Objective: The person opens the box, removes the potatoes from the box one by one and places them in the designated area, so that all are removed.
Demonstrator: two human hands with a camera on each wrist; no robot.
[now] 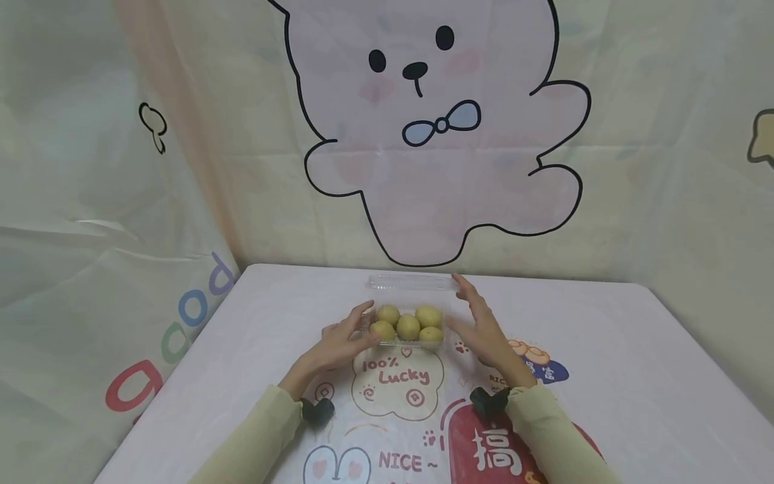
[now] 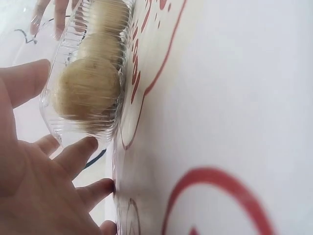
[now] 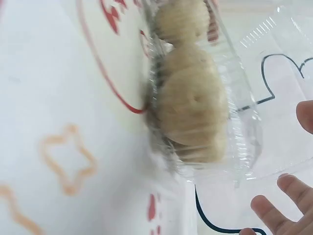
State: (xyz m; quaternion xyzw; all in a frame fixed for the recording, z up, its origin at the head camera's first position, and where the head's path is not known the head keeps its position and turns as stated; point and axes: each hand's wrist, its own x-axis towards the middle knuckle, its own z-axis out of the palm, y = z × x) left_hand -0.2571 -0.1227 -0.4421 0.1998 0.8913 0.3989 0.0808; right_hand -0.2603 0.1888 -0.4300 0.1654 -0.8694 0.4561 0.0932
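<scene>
A clear plastic box (image 1: 399, 344) sits on the table with its hinged lid (image 1: 411, 282) raised at the back. Inside lie several round yellow-green fruits (image 1: 408, 327). My left hand (image 1: 346, 341) is at the box's left end, thumb near the front corner. In the left wrist view its fingers (image 2: 80, 154) are spread beside the clear end wall, below the fruit (image 2: 88, 90). On the other side, my right hand (image 1: 486, 336) has its fingers extended, one fingertip right at the lid's right end. The right wrist view shows the fingers (image 3: 269, 210) apart, beside the box.
The box stands on a white printed tablecloth (image 1: 278, 296) with red lettering and cartoon drawings. Behind it hangs a cloth backdrop (image 1: 417, 168) with a bear outline, and another printed curtain (image 1: 72, 235) borders the left side. Dark bands (image 1: 317, 411) circle both wrists.
</scene>
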